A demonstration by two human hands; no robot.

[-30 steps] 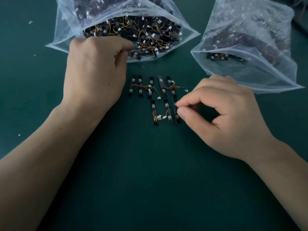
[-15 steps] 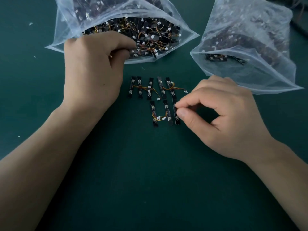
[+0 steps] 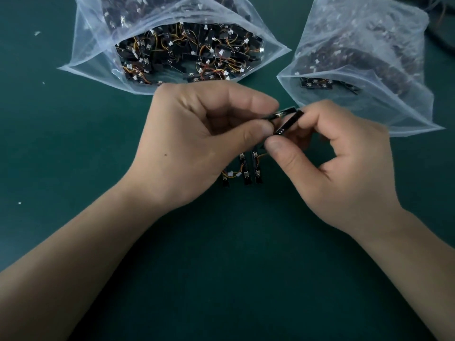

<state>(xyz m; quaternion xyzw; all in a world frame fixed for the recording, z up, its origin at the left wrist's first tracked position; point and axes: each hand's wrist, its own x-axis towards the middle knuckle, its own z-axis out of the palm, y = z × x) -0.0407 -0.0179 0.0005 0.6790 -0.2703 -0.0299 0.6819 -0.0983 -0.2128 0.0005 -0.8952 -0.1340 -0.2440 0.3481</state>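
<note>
Left grip point(image 3: 197, 143): clenched on first strip board point(image 3: 285, 113), thumb and forefinger pinching its near end. The free end sticks out up and to the right, toward the other hand.

Right grip point(image 3: 344, 168): clamped on second strip board point(image 3: 289, 123), held between thumb tip and forefinger. The board is tilted, lower end at the thumb, upper end at the forefinger.

Both boards are short, black and narrow. Both are held clear of the tabletop point(image 3: 221, 279), between the two hands and just in front of the bag mouths. Their upper ends are touching or nearly so; can't tell which. Fingers cover the joint area, so can't tell if a wire links them.

Laid-out strips point(image 3: 257, 168) lie flat on the tabletop directly under the hands, side by side and roughly parallel. Only the near ends show. An orange wire point(image 3: 234, 174) with a white connector runs between two of them.

Left bag point(image 3: 93, 52): clear plastic, mouth open toward the person, packed with the same black boards, orange and yellow wires and white connectors. It sits just beyond the left grip's knuckles.

Right bag point(image 3: 369, 45): clear plastic, also loaded, a few boards visible at its mouth. It sits just beyond the right grip.

White specks point(image 3: 37, 33) dot the dark green tabletop on the left side.
</note>
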